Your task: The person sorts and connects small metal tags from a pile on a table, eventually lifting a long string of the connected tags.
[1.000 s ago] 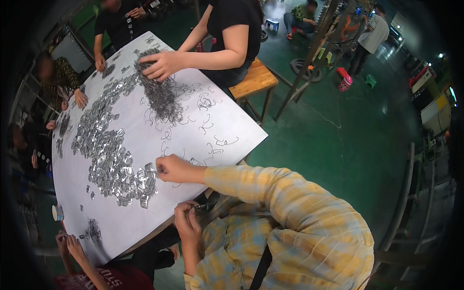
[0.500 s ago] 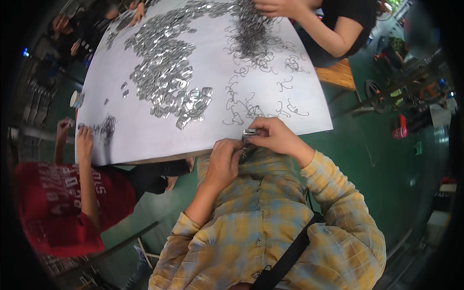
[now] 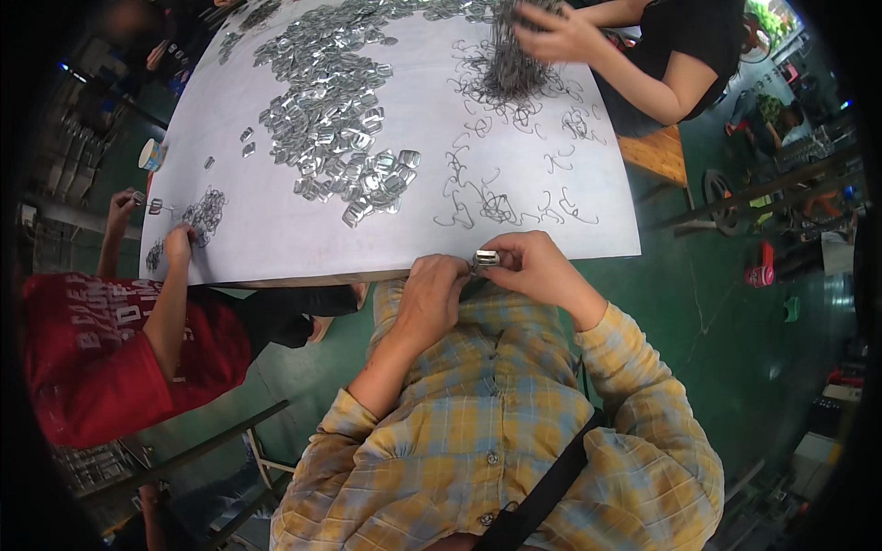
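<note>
Just off the table's near edge, my right hand (image 3: 540,273) pinches a small shiny metal buckle (image 3: 488,258) with a slot across it. My left hand (image 3: 429,296) is closed right beside the buckle, its fingertips meeting the right hand's. Whatever the left fingers grip is hidden. Beyond my hands, thin bent wire hooks (image 3: 496,204) lie scattered on the white tabletop (image 3: 303,248). A long heap of similar metal buckles (image 3: 335,124) spreads away to the far left.
At the far right a person's hand (image 3: 556,35) is over a dense pile of wires (image 3: 516,75). On the left, a person in a red shirt (image 3: 110,358) handles a small wire pile (image 3: 204,216). A paper cup (image 3: 152,154) stands at the left edge; a wooden bench (image 3: 657,151) is at right.
The view has shifted slightly. My hands stay together, and the buckle has turned a little. The red-shirted person's hand has moved onto the small pile; the far-right person's hands have moved over the wires.
</note>
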`<action>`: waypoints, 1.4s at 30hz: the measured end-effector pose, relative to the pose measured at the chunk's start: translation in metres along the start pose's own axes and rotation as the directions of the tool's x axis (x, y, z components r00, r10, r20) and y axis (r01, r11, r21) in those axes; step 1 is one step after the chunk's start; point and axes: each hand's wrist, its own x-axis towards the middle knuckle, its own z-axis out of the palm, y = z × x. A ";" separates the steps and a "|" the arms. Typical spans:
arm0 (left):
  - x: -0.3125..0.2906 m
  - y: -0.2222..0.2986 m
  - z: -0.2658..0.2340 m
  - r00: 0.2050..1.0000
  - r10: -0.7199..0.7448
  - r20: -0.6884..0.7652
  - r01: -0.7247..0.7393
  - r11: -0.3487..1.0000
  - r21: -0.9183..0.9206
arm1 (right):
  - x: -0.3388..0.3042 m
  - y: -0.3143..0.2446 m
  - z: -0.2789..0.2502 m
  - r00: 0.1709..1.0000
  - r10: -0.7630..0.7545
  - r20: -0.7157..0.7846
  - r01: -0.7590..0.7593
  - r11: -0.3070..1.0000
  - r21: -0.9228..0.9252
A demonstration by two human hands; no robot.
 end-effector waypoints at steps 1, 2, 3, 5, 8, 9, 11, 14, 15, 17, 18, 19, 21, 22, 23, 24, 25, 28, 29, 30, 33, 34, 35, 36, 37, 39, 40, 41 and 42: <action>0.000 0.000 0.000 1.000 0.002 0.009 -0.002 1.000 0.007 | -0.002 0.000 0.002 0.999 -0.014 -0.041 0.013 1.000 -0.017; -0.001 -0.001 0.000 1.000 0.001 0.005 -0.001 1.000 0.010 | -0.002 0.000 0.004 0.996 -0.030 -0.080 0.027 0.999 -0.033; -0.002 -0.002 0.000 1.000 -0.003 0.002 0.002 1.000 0.003 | -0.002 0.002 0.005 0.996 -0.033 -0.077 0.031 0.999 -0.034; -0.004 -0.003 0.000 1.000 -0.012 -0.001 0.012 1.000 -0.004 | -0.003 0.008 0.008 0.992 -0.019 -0.128 0.023 0.999 0.025; -0.004 -0.005 -0.002 0.999 -0.050 0.016 0.050 0.999 0.006 | -0.001 0.009 0.011 0.992 0.045 -0.119 -0.026 0.987 0.157; -0.004 -0.005 -0.003 0.998 -0.060 0.017 0.060 0.998 -0.007 | -0.001 0.010 0.011 0.992 0.047 -0.116 -0.029 0.987 0.158; -0.003 -0.004 -0.004 0.997 -0.071 0.016 0.071 0.997 -0.020 | 0.000 0.012 0.011 0.994 0.072 -0.081 -0.047 0.959 0.280; -0.003 -0.001 -0.005 0.996 -0.085 0.009 0.085 0.996 -0.026 | 0.000 0.009 0.010 0.992 0.125 -0.029 -0.100 0.893 0.439; -0.003 0.000 -0.005 0.995 -0.103 -0.003 0.103 0.993 -0.060 | 0.000 0.010 0.010 0.992 0.125 -0.027 -0.101 0.894 0.437; -0.004 0.001 -0.005 0.992 -0.123 -0.017 0.121 0.988 -0.094 | 0.000 0.012 0.011 0.992 0.122 -0.031 -0.091 0.865 0.493; -0.003 0.001 -0.006 0.992 -0.119 -0.030 0.116 0.989 -0.097 | -0.001 0.012 0.011 0.992 0.122 -0.029 -0.092 0.866 0.492; -0.003 0.001 -0.006 0.992 -0.115 -0.044 0.110 0.989 -0.101 | -0.002 0.013 0.011 0.991 0.129 -0.039 -0.095 0.872 0.480; -0.004 0.001 -0.007 0.992 -0.117 -0.047 0.112 0.989 -0.100 | -0.002 0.015 0.013 0.990 0.135 -0.047 -0.097 0.878 0.469; -0.004 0.002 -0.008 0.992 -0.117 -0.049 0.112 0.989 -0.100 | -0.001 0.018 0.016 0.987 0.132 -0.091 -0.062 0.839 0.541; -0.004 0.003 -0.008 0.992 -0.117 -0.050 0.112 0.989 -0.101 | -0.001 0.022 0.018 0.982 0.133 -0.136 -0.023 0.794 0.607; -0.004 0.006 -0.008 0.990 -0.135 -0.049 0.129 0.985 -0.112 | 0.000 0.025 0.019 0.982 0.132 -0.136 -0.023 0.795 0.606; -0.004 0.007 -0.007 0.987 -0.153 -0.047 0.146 0.981 -0.124 | 0.000 0.028 0.021 0.982 0.131 -0.139 -0.009 0.759 0.651; -0.006 0.011 -0.004 0.977 -0.208 -0.054 0.194 0.961 -0.198 | 0.000 0.025 0.028 0.978 0.136 -0.155 0.009 0.722 0.691; -0.005 0.011 -0.003 0.976 -0.209 -0.056 0.195 0.961 -0.199 | 0.000 0.023 0.031 0.974 0.144 -0.174 0.016 0.724 0.690; -0.005 0.011 -0.003 0.976 -0.212 -0.053 0.199 0.962 -0.187 | -0.001 0.020 0.033 0.975 0.144 -0.172 0.015 0.725 0.689; -0.006 0.008 -0.001 0.979 -0.195 -0.067 0.184 0.972 -0.149 | -0.004 0.014 0.036 0.971 0.077 -0.227 0.084 0.780 0.621; -0.006 0.007 0.000 0.981 -0.176 -0.079 0.166 0.978 -0.123 | -0.005 0.013 0.036 0.969 0.052 -0.240 0.097 0.817 0.568; -0.007 0.007 -0.001 0.981 -0.175 -0.081 0.165 0.979 -0.122 | -0.006 0.012 0.037 0.967 0.025 -0.252 0.112 0.851 0.513; -0.007 0.008 -0.001 0.983 -0.172 -0.069 0.164 0.980 -0.110 | -0.007 0.012 0.037 0.968 0.023 -0.251 0.113 0.851 0.513; -0.007 0.008 -0.002 0.984 -0.170 -0.057 0.164 0.981 -0.099 | -0.007 0.013 0.038 0.963 0.017 -0.270 0.114 0.879 0.464; -0.006 0.009 -0.003 0.985 -0.163 -0.056 0.158 0.984 -0.088 | -0.006 0.019 0.039 0.957 0.008 -0.289 0.116 0.903 0.413; -0.006 0.009 -0.004 0.986 -0.157 -0.054 0.153 0.985 -0.080 | -0.006 0.025 0.038 0.940 -0.074 -0.333 0.200 0.909 0.365; -0.005 0.008 -0.006 0.986 -0.156 -0.056 0.151 0.985 -0.079 | -0.005 0.030 0.038 0.915 -0.157 -0.372 0.283 0.907 0.312; -0.003 0.007 -0.011 0.989 -0.150 0.000 0.149 0.983 -0.104 | -0.005 0.031 0.038 0.914 -0.159 -0.373 0.285 0.907 0.311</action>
